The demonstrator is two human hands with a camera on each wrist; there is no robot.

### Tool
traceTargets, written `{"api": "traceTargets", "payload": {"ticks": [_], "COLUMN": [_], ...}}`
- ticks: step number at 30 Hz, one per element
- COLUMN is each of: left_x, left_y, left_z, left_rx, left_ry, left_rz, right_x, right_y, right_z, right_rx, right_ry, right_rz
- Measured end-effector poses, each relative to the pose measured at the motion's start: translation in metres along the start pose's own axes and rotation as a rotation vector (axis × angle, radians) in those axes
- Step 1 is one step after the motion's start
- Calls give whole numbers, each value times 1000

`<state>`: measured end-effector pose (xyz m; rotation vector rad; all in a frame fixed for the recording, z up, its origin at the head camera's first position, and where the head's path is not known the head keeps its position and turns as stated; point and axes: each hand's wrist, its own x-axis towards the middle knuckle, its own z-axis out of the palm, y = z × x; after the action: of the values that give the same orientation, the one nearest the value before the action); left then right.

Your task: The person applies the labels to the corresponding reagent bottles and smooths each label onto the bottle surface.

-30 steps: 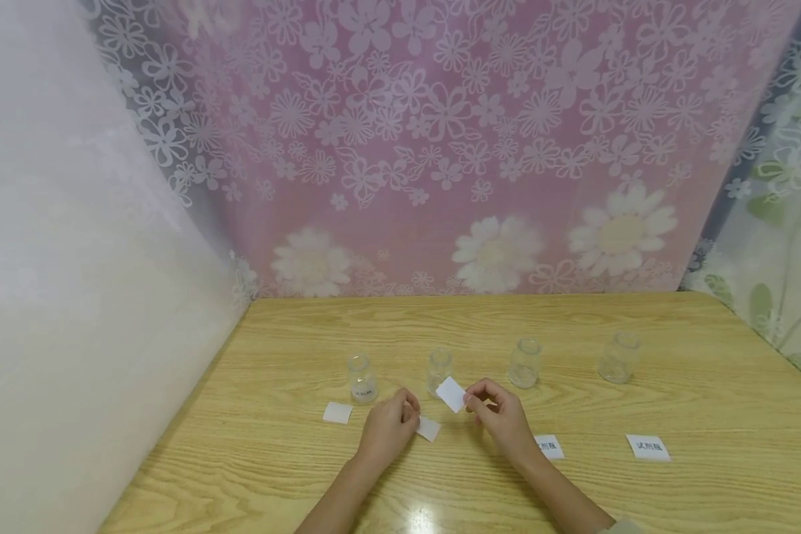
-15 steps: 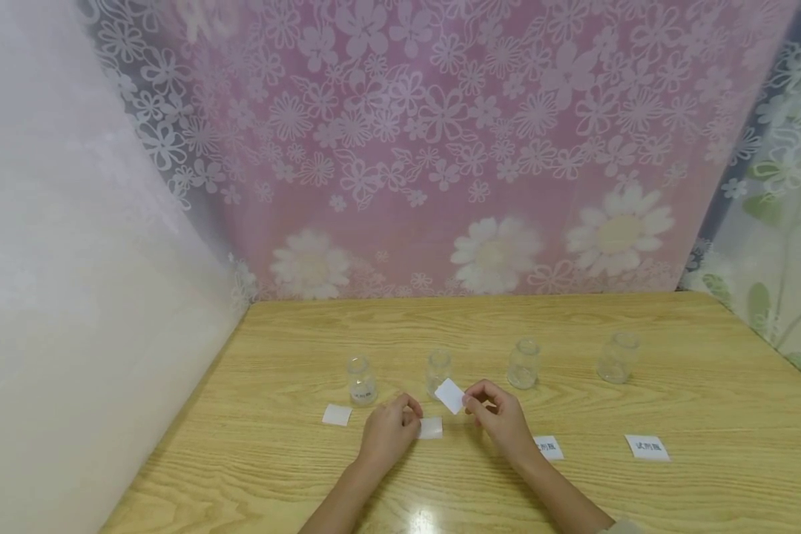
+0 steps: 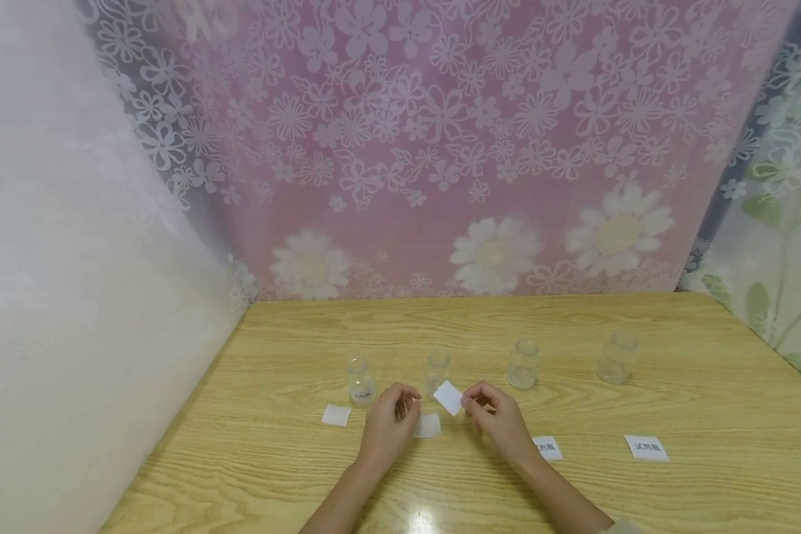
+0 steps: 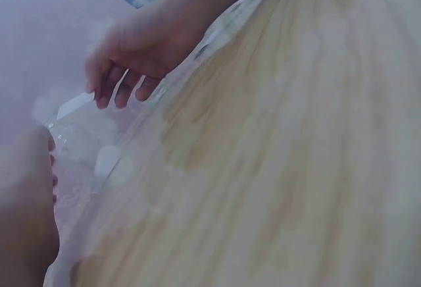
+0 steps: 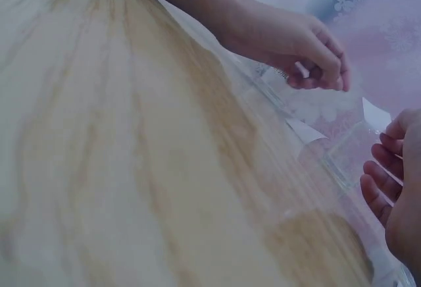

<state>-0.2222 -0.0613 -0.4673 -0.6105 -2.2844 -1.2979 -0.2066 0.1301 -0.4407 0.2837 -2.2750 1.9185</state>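
Between the thumb and fingertips of my right hand (image 3: 497,417) is a white sticker label (image 3: 449,398), tilted, its plain face showing. It hangs in front of the second glass jar from the left (image 3: 438,368), hiding part of it. My left hand (image 3: 389,424) hovers just left of it; in the right wrist view, that left hand (image 5: 299,50) has loosely bent fingers and no label in them. A pale slip of paper (image 3: 429,426) lies on the table beside the left fingertips. The leftmost glass jar (image 3: 361,382) carries a label with dark print.
Two more glass jars (image 3: 523,365) stand to the right. Printed labels lie on the near right of the wooden table (image 3: 294,475), one (image 3: 646,447) whole in view, another (image 3: 549,447) partly behind the right wrist. A blank slip (image 3: 336,415) lies at left.
My left hand has let go of the pale slip and risen a little, its fingers moving apart. That slip has turned slightly. The right hand with its label has hardly moved.
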Motion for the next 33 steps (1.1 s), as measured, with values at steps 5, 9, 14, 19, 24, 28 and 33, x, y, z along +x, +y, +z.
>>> {"api": "traceTargets", "payload": {"ticks": [5, 9, 14, 19, 24, 28, 33], "left_x": [-1, -2, -6, -6, -6, -7, -7], "left_y": [6, 9, 10, 11, 10, 9, 7], "left_z": [6, 10, 11, 10, 11, 12, 13], "left_rx": [34, 99, 130, 114, 95, 80, 14], "left_ry": [48, 20, -77, -147, -150, -132, -132], "left_rz": [313, 324, 238, 217, 197, 195, 140], "right_x": [3, 3, 2, 1, 2, 3, 1], "right_y": [15, 17, 17, 15, 16, 17, 15], "right_z": [0, 0, 1, 1, 1, 1, 1], "right_rx": [-40, -61, -55, -38, -64, -61, -53], "right_ry": [-16, -44, -82, -141, -192, -217, -177], "right_rz": [32, 20, 1, -39, -49, -73, -115]}}
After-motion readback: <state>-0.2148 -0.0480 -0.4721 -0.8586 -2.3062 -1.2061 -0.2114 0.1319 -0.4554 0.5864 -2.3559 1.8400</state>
